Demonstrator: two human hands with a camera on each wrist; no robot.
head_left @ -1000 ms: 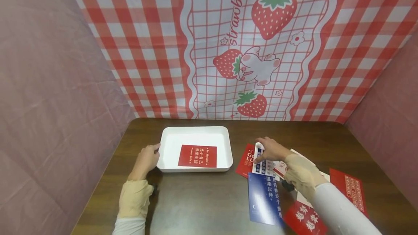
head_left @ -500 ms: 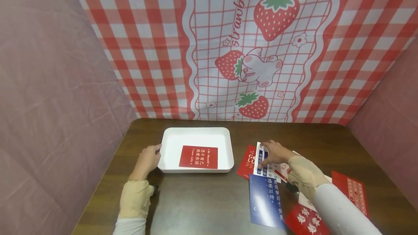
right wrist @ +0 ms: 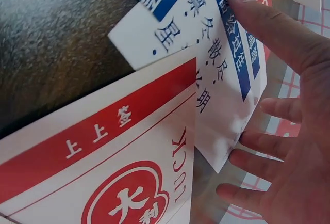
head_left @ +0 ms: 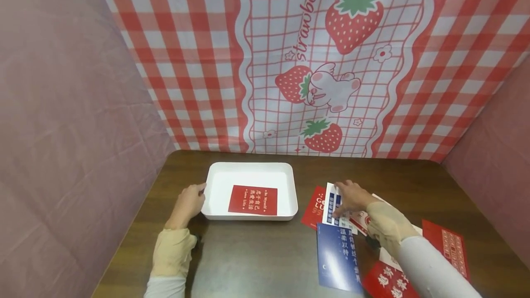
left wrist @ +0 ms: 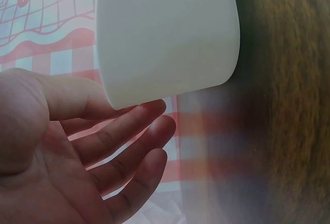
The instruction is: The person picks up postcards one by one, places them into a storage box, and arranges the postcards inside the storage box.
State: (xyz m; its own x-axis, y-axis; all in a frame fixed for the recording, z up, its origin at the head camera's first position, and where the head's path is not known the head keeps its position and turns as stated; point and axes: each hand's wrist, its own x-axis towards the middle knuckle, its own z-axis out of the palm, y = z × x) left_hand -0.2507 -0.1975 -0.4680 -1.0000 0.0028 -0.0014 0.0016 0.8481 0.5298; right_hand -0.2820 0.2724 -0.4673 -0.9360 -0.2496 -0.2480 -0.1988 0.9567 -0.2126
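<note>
At the left end of a white tray (head_left: 250, 165), my left hand (head_left: 189, 203) touches the wall with thumb and forefinger; in the left wrist view, the other fingers spread loosely beside the tray. A red card (head_left: 254, 200) with printed characters lies inside the tray. My right hand (head_left: 352, 195) is over a white card (head_left: 330, 201) with blue stripes. In the right wrist view, its thumb rests on that card (right wrist: 219, 105), and its other fingers extend, slightly bent, by the edge. Close by lies a white-and-red "LUCK" card (right wrist: 180, 170), overlapping the striped card.
A red card (head_left: 311, 213) sits partly under the striped card, a blue card (head_left: 337, 261) nearer my body. More red cards (head_left: 387, 279) lie under and beyond my right forearm, including one far right (head_left: 449, 252). A checked strawberry cloth (head_left: 323, 82) stands behind the wooden table (head_left: 244, 261).
My right hand has slid a little right across the striped card, uncovering more of its blue stripes. My left hand stays at the tray. The head view has shifted slightly.
</note>
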